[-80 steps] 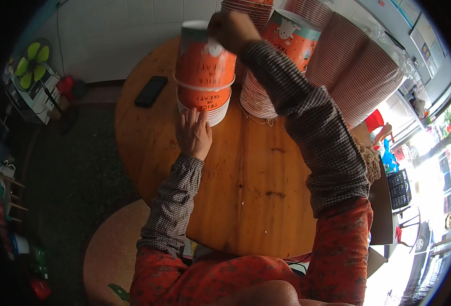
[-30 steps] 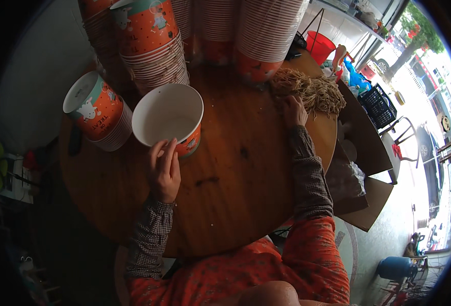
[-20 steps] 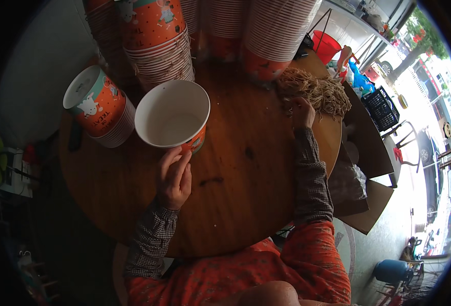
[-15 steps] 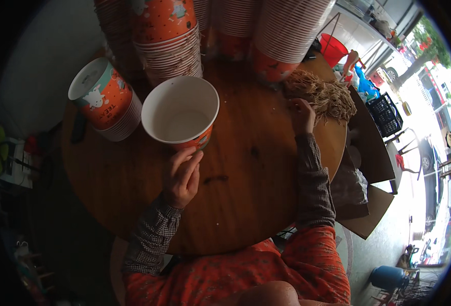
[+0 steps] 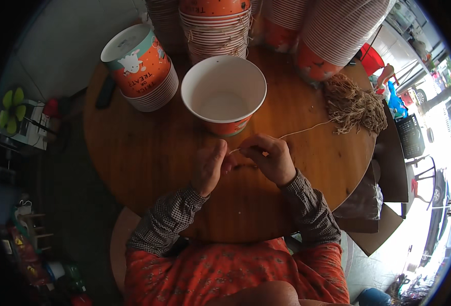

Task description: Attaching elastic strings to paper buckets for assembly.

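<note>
Hands, left hand (image 5: pixel 210 166) and right hand (image 5: pixel 268 155) both pinching 1 string (image 5: pixel 302 131), 1 open paper bucket (image 5: pixel 224 94), 1 string bundle (image 5: pixel 355 104).

- Daylight floods in from my right, blown out there.
- My left side sinks into dim shadow.
- Fisheye bends edges; the rim is black.

Far edge of round wooden tabletop (image 5: pixel 149 168) walled by tall stacks of orange-and-white paper buckets (image 5: pixel 216 25). Single open white-lined paper bucket (image 5: pixel 224 95) blocks centre; short bucket stack (image 5: pixel 143 69) blocks far left. Tan string bundle (image 5: pixel 355 104) fills right edge. Near and left stretches lie bare.
</note>
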Available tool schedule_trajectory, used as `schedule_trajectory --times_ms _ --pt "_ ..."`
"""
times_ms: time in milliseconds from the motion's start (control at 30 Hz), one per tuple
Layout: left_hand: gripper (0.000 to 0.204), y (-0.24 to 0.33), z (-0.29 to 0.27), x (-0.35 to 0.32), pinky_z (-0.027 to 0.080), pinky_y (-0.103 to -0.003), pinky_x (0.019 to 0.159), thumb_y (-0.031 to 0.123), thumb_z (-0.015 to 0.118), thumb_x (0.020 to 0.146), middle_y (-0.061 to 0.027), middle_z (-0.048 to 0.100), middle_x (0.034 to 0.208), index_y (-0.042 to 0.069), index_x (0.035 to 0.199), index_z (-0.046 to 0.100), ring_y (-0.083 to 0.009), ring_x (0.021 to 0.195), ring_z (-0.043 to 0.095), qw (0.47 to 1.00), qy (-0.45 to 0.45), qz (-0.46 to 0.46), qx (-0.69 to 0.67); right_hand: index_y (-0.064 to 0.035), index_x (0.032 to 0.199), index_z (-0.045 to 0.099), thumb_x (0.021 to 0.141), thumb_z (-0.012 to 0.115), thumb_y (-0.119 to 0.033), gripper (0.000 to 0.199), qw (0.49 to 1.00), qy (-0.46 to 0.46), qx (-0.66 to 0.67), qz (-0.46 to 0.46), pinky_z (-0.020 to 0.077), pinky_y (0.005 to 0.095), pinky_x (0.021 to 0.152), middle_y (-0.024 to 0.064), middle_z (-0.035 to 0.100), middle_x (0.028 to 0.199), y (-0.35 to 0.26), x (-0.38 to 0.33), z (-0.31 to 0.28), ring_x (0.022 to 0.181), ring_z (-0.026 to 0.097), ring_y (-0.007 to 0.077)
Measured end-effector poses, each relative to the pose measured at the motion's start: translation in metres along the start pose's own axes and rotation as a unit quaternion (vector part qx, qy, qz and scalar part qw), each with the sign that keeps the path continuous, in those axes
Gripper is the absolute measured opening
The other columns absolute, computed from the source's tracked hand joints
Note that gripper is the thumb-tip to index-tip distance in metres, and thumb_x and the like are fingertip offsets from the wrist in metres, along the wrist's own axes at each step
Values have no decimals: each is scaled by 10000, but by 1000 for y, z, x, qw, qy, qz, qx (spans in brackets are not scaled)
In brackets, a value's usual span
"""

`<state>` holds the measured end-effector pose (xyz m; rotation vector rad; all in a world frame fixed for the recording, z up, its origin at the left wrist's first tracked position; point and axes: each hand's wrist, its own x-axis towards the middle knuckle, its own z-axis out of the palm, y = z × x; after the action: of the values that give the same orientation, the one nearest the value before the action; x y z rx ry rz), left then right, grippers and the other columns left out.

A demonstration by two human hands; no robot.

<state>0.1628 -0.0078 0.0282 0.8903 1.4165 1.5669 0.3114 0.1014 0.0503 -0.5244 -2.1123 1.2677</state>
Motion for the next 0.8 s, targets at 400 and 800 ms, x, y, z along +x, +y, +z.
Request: schedule_trajectory --times_ms 400,800 --pt "198 -6 1 1 346 -205 558 176 512 993 42 463 677 40 850 532 -38 629 411 973 5 153 171 -10 950 635 839 666 -40 119 997 13 49 57 500 255 600 70 628 792 -1 -7 7 664 610 110" --pt "39 -12 4 5 475 -310 686 19 582 902 -102 591 855 13 933 559 -232 768 593 944 15 243 220 -9 926 647 826 688 -36 111 998 43 42 31 481 242 568 64 625 775 5 -10 6 617 587 85"
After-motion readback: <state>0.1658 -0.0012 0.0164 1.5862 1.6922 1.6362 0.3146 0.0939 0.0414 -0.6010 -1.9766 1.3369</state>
